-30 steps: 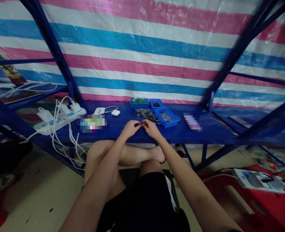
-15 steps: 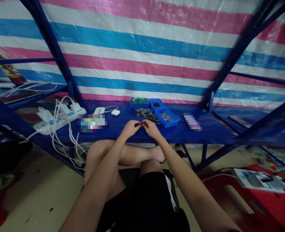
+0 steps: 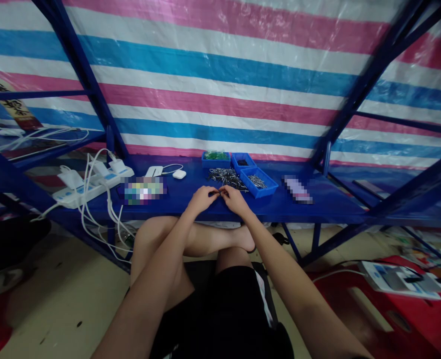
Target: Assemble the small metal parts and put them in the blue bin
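Note:
My left hand and my right hand meet fingertip to fingertip over the front of the blue table. Both are closed in a pinch; whatever lies between the fingers is too small and dark to name. Just beyond them spreads a pile of thin black and silver pins, perhaps screws or rivets. To its right stands a blue bin with silver pin-like pieces in it. Behind are a second blue bin holding small dark pieces and a third blue bin with green pieces in clear plastic.
On the left lie a white power strip with tangled cables, a blurred-out phone-like screen and a small white case. Another blurred phone-like object rests on the right. Blue frame posts slant up at both sides.

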Tool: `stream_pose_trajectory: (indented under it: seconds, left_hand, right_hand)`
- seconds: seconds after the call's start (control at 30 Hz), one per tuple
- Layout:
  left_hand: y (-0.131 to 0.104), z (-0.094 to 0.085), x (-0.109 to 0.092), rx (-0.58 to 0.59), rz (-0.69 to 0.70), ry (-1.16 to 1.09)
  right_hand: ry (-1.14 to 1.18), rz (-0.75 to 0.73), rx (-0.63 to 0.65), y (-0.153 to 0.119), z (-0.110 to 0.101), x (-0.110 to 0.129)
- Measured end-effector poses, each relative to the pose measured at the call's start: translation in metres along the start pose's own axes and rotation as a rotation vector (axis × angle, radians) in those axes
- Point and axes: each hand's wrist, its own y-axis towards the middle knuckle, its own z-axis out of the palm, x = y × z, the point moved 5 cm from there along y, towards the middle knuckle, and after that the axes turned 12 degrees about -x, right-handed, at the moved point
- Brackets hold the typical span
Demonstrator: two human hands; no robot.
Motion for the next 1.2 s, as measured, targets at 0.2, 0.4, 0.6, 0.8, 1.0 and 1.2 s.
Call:
stream_pose_trajectory:
  seconds: [0.2, 0.4, 0.6, 0.8, 1.0, 1.2]
  left_hand:
    - [0.0002, -0.0006, -0.0014, 0.017, -0.020, 0.000]
    - [0.0001, -0.0006, -0.0009, 0.003, 0.001, -0.012]
    - [0.0000, 0.0007, 0.0003, 0.002, 0.011, 0.002]
    - [0.0002, 0.0012, 0.0013, 0.000, 0.009, 0.010]
    - [0.0000, 0.0012, 0.0017, -0.012, 0.021, -0.010]
    - [-0.0005, 0.0004, 0.0012, -0.009, 0.013, -0.007]
  right_hand:
    - [0.000, 0.004, -0.003, 0.0000, -0.0001, 0.0000]
    - [0.011, -0.013, -0.008, -0.0002, 0.0002, 0.0000]
    - [-0.004, -0.006, -0.001, -0.0001, 0.0009, -0.0011]
    - [0.002, -0.015, -0.006, -0.0001, -0.0004, 0.0007]
    - [0.005, -0.024, -0.007, 0.0001, 0.0012, -0.0012]
    - [0.011, -0.027, -0.015, 0.0004, 0.0019, -0.0017]
